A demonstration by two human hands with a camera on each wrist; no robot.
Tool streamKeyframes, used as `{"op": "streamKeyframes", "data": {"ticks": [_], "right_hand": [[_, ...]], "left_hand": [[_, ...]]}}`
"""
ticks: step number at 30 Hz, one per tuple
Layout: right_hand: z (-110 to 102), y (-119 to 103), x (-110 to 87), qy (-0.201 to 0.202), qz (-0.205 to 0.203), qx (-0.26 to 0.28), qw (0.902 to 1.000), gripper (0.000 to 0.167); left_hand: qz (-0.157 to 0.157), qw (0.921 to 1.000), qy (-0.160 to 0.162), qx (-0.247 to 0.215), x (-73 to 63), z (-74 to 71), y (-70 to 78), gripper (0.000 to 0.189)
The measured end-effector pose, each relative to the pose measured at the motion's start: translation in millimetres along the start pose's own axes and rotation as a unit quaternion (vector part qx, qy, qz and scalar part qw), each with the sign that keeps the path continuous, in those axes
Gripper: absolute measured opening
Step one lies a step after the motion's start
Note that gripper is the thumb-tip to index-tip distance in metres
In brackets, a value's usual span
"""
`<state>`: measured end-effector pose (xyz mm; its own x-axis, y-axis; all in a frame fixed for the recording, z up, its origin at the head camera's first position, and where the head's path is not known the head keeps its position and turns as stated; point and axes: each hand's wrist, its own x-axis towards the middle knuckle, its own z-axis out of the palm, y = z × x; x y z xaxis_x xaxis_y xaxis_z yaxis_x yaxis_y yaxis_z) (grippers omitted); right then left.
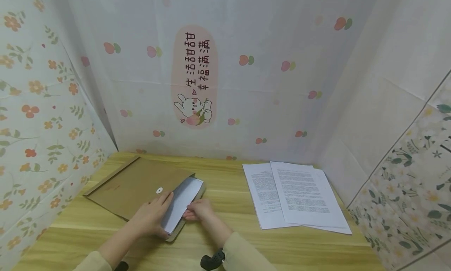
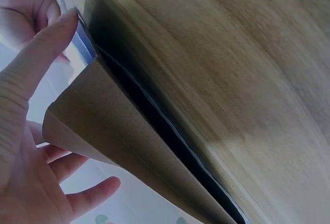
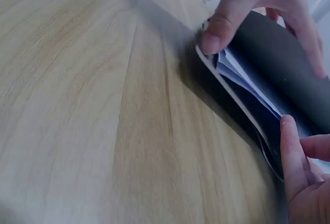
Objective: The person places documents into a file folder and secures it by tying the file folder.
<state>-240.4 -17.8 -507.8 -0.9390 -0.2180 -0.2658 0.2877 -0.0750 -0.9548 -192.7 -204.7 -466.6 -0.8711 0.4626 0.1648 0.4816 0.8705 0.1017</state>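
A brown paper envelope (image 1: pixel 137 185) with a white round button lies on the left of the table, its mouth held apart toward the right. White papers (image 1: pixel 183 202) sit inside the mouth, partly showing. My left hand (image 1: pixel 151 216) grips the envelope near its lower corner, fingers over the top panel and thumb at the edge; the left wrist view shows the thumb (image 2: pixel 56 33) there. The right hand (image 1: pixel 201 210) is at the mouth. In the right wrist view its extended finger (image 3: pixel 290 147) touches the edge of the papers. The papers' far ends are hidden inside the envelope.
On the right of the wooden table (image 1: pixel 225 208) lie overlapping printed sheets (image 1: pixel 303 192). Patterned cloth hangs at the back (image 1: pixel 267 98), the left (image 1: pixel 38 114) and the right. A black wrist strap (image 1: pixel 213 260) is on my right forearm.
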Motion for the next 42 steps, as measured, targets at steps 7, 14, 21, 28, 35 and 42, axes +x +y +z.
{"op": "streamKeyframes", "data": {"ticks": [7,14,21,28,35,42], "right_hand": [[9,2,1.9,0.023,-0.004,0.014,0.9996,0.013],[18,-2,2.0,-0.006,-0.008,0.021,0.9997,0.028],[20,-3,2.5,-0.054,-0.001,-0.002,0.9985,0.041],[20,-6,2.7,-0.084,0.012,0.017,0.9962,0.053],[17,-4,2.9,-0.085,0.014,0.022,0.996,0.053],[9,-5,-0.1,-0.085,0.012,0.017,0.9961,0.054]], "left_hand": [[0.009,0.9997,0.013,-0.019,0.3,-1.0,3.2,0.124],[0.007,0.9998,0.007,-0.016,0.6,-3.3,4.2,0.124],[0.0,0.9996,-0.002,-0.029,-0.6,-5.8,5.5,0.124],[-0.005,0.9989,-0.007,-0.047,-1.2,-7.7,5.8,0.124],[0.0,0.9987,0.002,-0.05,1.2,-5.9,5.0,0.123],[0.011,0.9986,0.015,-0.049,3.2,-4.3,2.1,0.119]]}}
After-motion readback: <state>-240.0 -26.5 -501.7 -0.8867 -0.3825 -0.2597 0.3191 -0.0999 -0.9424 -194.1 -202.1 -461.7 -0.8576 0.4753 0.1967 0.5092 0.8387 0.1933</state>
